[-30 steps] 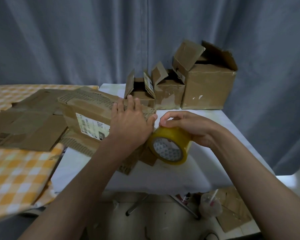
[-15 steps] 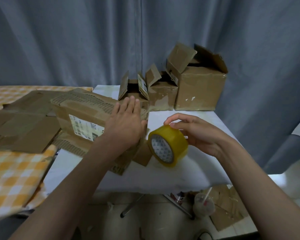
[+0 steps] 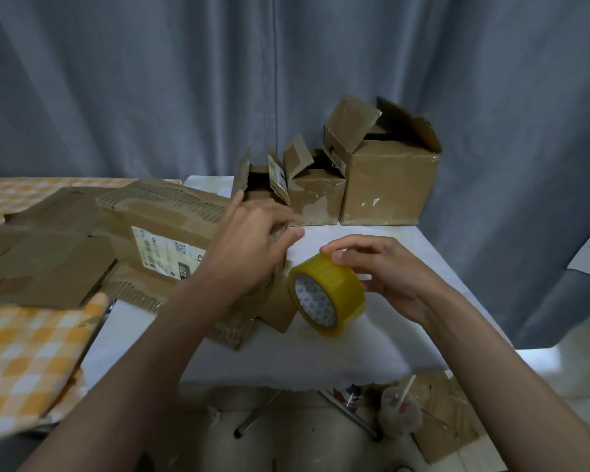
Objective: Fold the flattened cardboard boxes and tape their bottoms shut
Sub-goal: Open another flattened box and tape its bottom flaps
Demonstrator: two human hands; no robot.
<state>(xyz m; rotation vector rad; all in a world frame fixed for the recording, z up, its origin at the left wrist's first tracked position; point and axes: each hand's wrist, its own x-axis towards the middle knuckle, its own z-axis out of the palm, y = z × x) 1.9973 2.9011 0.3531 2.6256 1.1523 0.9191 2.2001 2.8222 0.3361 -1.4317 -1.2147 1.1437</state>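
Three folded boxes (image 3: pixel 387 185) are standing open-topped at upper centre on the white table (image 3: pixel 433 253). Flattened cardboard (image 3: pixel 48 264) is lying at left, overlapping a checked cloth (image 3: pixel 24 352). The left hand (image 3: pixel 249 250), fingers loosely spread (motion-blurred), is resting on the labelled box (image 3: pixel 164 233) at centre. The right hand (image 3: pixel 385 277) is pinching one yellow tape roll (image 3: pixel 326 298), lower centre.

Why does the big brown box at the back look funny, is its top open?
Open. The big box stands upright, and its top flaps stick up, showing a dark inside.
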